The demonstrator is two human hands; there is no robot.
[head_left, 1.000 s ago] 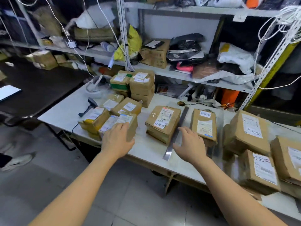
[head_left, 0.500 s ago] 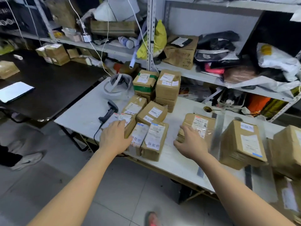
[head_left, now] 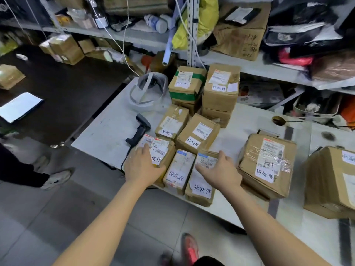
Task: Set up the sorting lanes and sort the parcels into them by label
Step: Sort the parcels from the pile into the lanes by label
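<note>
While three small taped parcels are sitting side by side at the surface's (head_left: pixel 103 135) near edge, the left hand (head_left: pixel 143 167) is lying flat, fingers straight, on the leftmost parcel (head_left: pixel 161 148). The right hand (head_left: pixel 219 169) is resting with fingers extended on the parcel marked 异常件 (head_left: pixel 201 189), with the narrow parcel (head_left: pixel 177 173) between them. They are looking light and stiff, probably slick with tape, so gripping opposite side faces is looking safest. A barcode scanner (head_left: pixel 139 129) is lying at twelve o'clock from the left hand, and a larger parcel (head_left: pixel 267 166) is sitting at three o'clock from the right hand.
</note>
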